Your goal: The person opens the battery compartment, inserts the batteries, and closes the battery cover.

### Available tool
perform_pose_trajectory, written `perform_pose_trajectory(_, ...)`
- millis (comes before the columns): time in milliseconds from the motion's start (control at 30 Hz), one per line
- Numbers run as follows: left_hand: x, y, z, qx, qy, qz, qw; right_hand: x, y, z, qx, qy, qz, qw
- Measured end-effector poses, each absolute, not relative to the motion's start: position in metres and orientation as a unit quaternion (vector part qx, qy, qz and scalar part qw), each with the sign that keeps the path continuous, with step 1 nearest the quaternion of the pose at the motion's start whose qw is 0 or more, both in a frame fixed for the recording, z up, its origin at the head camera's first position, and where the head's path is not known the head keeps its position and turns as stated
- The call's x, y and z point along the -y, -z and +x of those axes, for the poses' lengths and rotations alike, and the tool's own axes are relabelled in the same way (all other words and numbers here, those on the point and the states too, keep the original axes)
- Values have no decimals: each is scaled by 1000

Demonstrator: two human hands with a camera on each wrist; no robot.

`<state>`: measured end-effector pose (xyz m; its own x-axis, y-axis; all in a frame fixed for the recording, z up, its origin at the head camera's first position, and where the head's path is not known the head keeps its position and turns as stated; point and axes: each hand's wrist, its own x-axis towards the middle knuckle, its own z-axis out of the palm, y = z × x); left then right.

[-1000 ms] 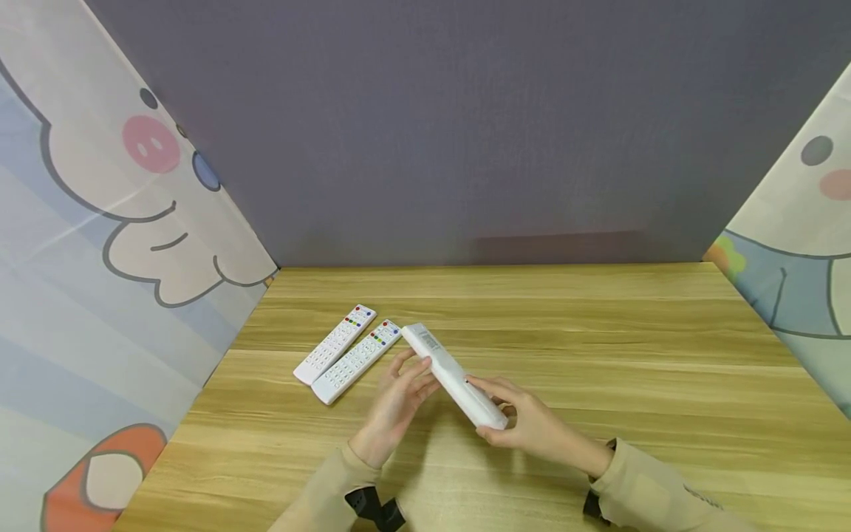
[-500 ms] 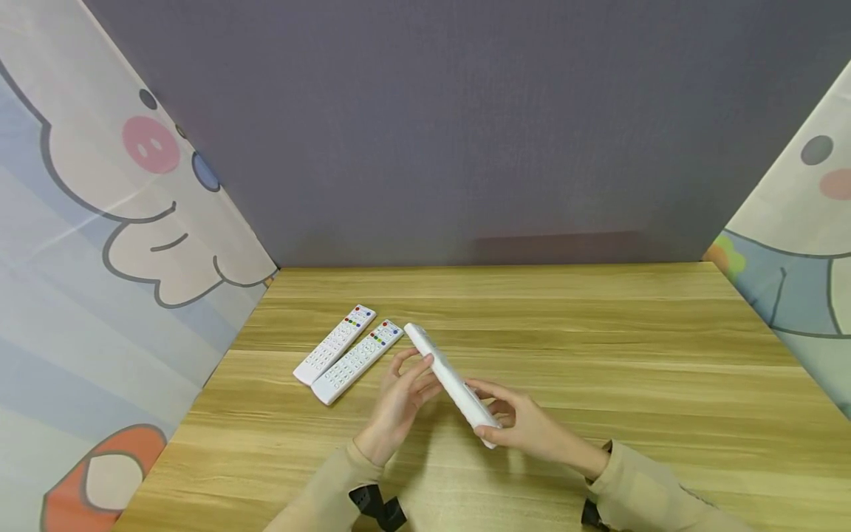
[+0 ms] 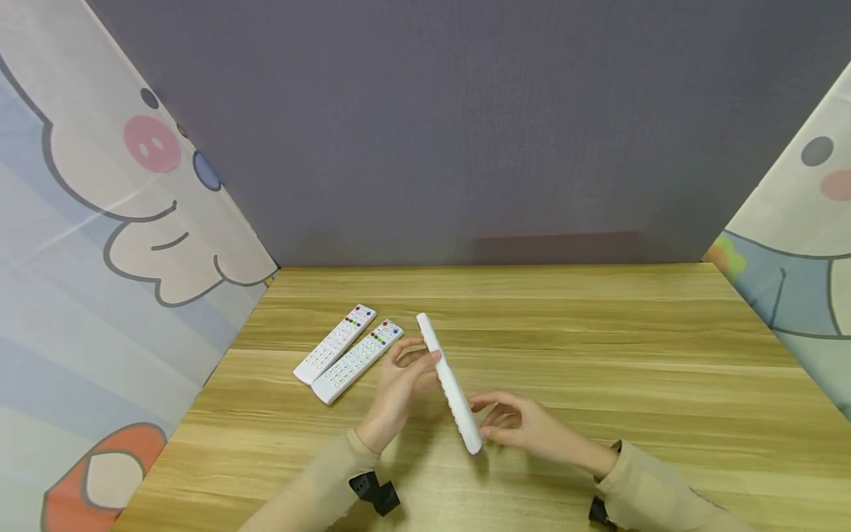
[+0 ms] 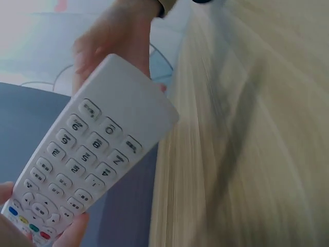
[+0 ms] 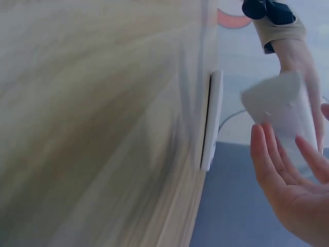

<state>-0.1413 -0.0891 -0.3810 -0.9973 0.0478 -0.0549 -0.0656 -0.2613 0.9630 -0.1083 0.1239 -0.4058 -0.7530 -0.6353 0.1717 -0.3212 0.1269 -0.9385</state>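
A white remote control [image 3: 456, 399] is held up on edge above the table, tilted. My left hand [image 3: 397, 395] pinches it near its upper end between thumb and fingers. In the left wrist view its number keys and coloured buttons face the camera, and the remote control [image 4: 97, 139] has its plain end uppermost. My right hand [image 3: 532, 427] is beside the lower end, with fingers spread and loosely bent. From the right wrist, the fingertips of the right hand [image 5: 293, 190] appear right at the remote's smooth back.
Two more white remotes lie face up on the wooden table [image 3: 638, 355], left of my hands: a left one [image 3: 335, 345] and a right one [image 3: 357, 362], close side by side. A dark grey panel [image 3: 465, 133] stands along the back, with cartoon-printed curtains [image 3: 80, 295] at both sides.
The held remote has turned about its length, from its back showing to its narrow edge, and swung steeper. My right hand has loosened from its lower end; the left still pinches it.
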Motion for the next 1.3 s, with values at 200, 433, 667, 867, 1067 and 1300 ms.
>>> perform_pose_trajectory(200,97,376,-151,-663,-749,-11,15,-141,404,-111,-764,540,-335,107)
perform_pose_trajectory(433,108,373,-160,-732,-681,16,-22,-166,402,-115,-788,521,-311,101)
perform_pose_trajectory(667,119,373,-170,-791,-606,57,-63,-188,403,-120,-814,491,-305,51)
perform_pose_trajectory(867,123,372,-174,-823,-556,75,-91,-203,403,-122,-857,438,-268,32)
perform_pose_trajectory(1067,127,375,-178,-848,-513,86,-100,-213,398,-122,-889,394,-234,20)
perform_pose_trajectory(1300,131,382,-182,-882,-448,103,-102,-221,399,-122,-916,341,-211,1)
